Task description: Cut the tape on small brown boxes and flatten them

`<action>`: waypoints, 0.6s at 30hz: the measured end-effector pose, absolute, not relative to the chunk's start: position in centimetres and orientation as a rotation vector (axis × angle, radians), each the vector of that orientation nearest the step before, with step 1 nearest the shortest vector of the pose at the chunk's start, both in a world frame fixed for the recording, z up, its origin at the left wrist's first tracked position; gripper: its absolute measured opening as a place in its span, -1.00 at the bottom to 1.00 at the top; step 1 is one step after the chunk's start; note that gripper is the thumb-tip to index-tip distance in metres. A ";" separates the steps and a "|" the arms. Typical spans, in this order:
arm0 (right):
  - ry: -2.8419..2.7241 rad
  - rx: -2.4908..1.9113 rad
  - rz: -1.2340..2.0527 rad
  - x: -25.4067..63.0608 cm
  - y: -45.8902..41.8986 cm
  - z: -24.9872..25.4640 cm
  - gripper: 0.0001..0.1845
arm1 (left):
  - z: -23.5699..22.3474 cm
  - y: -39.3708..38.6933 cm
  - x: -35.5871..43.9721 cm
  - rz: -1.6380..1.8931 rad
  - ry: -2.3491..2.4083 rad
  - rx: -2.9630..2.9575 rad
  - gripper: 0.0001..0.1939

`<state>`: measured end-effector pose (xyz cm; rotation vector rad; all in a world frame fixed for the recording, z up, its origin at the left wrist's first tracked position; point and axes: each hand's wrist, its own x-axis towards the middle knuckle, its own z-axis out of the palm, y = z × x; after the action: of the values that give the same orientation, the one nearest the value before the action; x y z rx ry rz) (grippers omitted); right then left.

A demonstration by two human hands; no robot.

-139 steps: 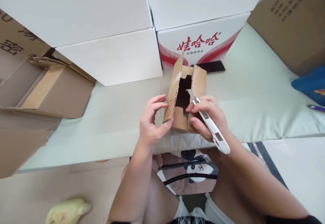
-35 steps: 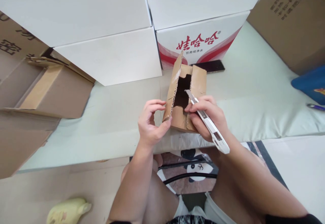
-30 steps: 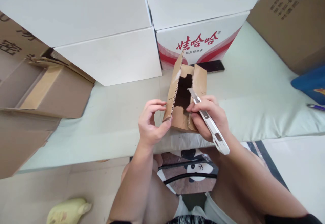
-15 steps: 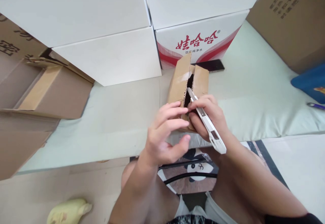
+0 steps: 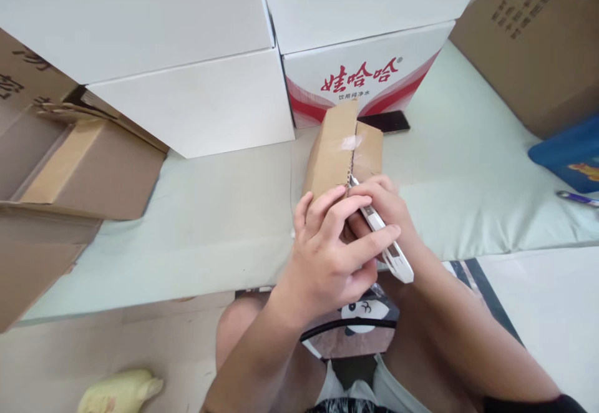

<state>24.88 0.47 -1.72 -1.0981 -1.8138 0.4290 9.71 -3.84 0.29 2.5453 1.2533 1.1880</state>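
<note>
A small brown cardboard box [image 5: 334, 151] lies on the pale green mat [image 5: 224, 213], its two top flaps folded down with torn tape on them. My right hand [image 5: 386, 210] is closed around a white utility knife [image 5: 393, 254], whose blade tip rests at the seam between the flaps. My left hand [image 5: 330, 254] lies over the near end of the box and over my right fingers, its fingers wrapped across the knife handle.
Two large white cartons stand behind, one with red lettering [image 5: 360, 76]. A dark phone [image 5: 386, 121] lies behind the small box. Open brown cartons [image 5: 84, 163] sit at the left, another brown carton [image 5: 528, 32] at the right. A blue object [image 5: 568, 157], a pen [image 5: 578, 198] and a yellow bottle [image 5: 119, 391] lie around.
The box's left flap stood raised with the opening showing; it is folded down. My left hand moved from the box's left side across onto its near end and my right hand.
</note>
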 end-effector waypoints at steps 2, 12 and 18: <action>-1.828 -1.075 0.406 24.9 0.6 -1.8 -0.91 | 0.5 -4.0 9.8 1.183 1.231 2.547 -0.57; -1.940 -0.931 0.469 25.6 0.8 -1.2 -0.88 | 0.1 -2.8 9.0 1.295 1.070 2.544 -0.82; -1.906 -0.884 0.429 25.4 0.9 -2.1 -0.60 | 0.1 -2.1 8.5 1.515 0.923 2.533 -0.84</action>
<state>25.41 0.88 -2.10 -0.8836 -1.9059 0.4293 8.46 -2.12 0.12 2.5335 0.9230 1.5153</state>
